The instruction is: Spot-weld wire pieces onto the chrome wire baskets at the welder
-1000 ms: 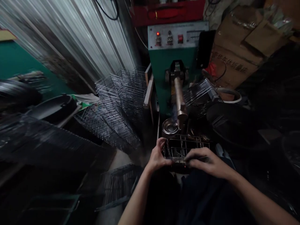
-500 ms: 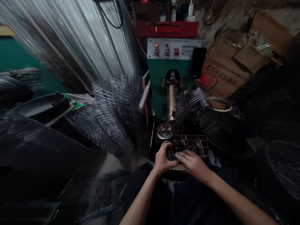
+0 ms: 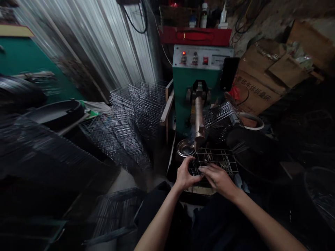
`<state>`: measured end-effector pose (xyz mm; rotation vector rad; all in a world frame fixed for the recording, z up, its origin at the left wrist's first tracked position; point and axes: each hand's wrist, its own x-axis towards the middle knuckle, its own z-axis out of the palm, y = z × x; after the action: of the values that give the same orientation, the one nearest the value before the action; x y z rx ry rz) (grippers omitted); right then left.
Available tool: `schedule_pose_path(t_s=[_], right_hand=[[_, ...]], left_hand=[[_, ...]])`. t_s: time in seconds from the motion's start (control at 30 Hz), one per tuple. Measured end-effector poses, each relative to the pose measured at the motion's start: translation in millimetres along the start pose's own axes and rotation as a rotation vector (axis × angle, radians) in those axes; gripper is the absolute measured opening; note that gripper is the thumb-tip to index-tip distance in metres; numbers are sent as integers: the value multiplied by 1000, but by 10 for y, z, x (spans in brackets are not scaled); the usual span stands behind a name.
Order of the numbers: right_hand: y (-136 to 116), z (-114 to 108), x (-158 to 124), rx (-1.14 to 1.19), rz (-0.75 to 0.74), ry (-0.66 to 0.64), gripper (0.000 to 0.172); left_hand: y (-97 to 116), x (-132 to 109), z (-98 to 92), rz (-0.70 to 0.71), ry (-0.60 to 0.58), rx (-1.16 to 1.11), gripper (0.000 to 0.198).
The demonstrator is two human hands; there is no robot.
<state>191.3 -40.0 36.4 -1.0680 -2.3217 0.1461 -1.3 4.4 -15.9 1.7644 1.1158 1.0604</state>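
Observation:
A wire rack (image 3: 229,157) lies below the metal arm (image 3: 199,120) of a green machine (image 3: 181,82). My left hand (image 3: 185,175) is at the rack's left end, its thumb and fingers curved round the wires. My right hand (image 3: 218,179) reaches over the near side, its fingers closed at the wires close to my left thumb. A round metal dish (image 3: 185,147) sits just beyond my left hand. The fingertips are partly lost among dark wires.
Stacked wire racks (image 3: 128,118) stand to the left beside a wooden bar (image 3: 167,108). A bundle of metal rods (image 3: 218,114) lies right of the machine arm. Behind are cardboard boxes (image 3: 253,87), and a phone (image 3: 229,74) hangs on the machine's right side.
The view has shifted, so the machine appears further right. Both hands stay at the rack, with my right hand's fingers slightly changed in pose.

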Motion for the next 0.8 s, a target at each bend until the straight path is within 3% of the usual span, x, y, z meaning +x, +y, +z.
schedule_pose_path(t_s=[0.4,0.57,0.8], right_hand=[[20,-14,122,37,-30,20,32],[-43,-49,154,46,42,68,26],[62,53,301,-9,93,117,12]], left_hand=[[-4,41,-21,13,58,-13,68],[16,49,-52,16,54,-10,70],[-56,300,-145,2,53,79,74]])
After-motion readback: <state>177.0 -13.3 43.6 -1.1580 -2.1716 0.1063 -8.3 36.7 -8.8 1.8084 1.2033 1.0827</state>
